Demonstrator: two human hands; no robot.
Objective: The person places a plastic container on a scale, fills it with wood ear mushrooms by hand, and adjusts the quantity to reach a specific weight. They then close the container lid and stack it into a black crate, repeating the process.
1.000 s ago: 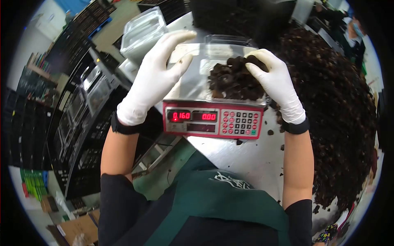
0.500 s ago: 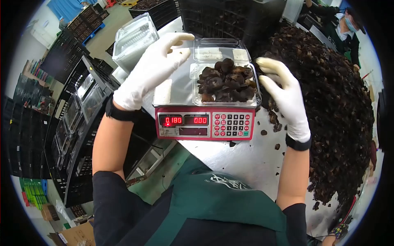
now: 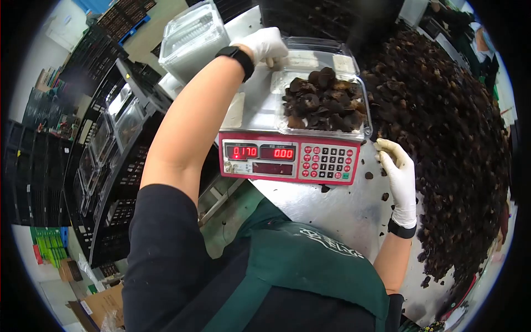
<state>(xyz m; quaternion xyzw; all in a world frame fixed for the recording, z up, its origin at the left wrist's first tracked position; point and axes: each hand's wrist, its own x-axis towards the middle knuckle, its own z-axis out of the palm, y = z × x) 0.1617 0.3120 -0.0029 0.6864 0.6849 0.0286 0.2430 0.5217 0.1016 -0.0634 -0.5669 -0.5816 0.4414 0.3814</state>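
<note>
A clear plastic box [image 3: 362, 127] filled with dark, curled wood-ear fungus [image 3: 323, 102] sits on a red electronic scale [image 3: 232, 170]. Its hinged clear lid [image 3: 315, 43] lies opened out behind it. My left hand [image 3: 264, 47], in a white glove, is at the lid's left corner, fingers curled down and closed on that edge; the fingertips are partly hidden. Beside the scale's right front corner is my right hand [image 3: 399, 176], also white-gloved, with thumb and fingers slightly apart and nothing between them. The red display [image 3: 243, 151] reads 0.170.
A large heap of fungus [image 3: 442, 138] covers the right of the metal table [image 3: 343, 213], with loose bits near the scale. Stacked clear boxes [image 3: 193, 41] stand behind left. Black crates [image 3: 119, 210] fill the left. A co-worker [image 3: 481, 41] is at the far right.
My left hand has gone across to the lid's corner, its fingers closing. My right hand has dropped from the box's side to the scale's front corner. The display went from 0.180 to 0.170.
</note>
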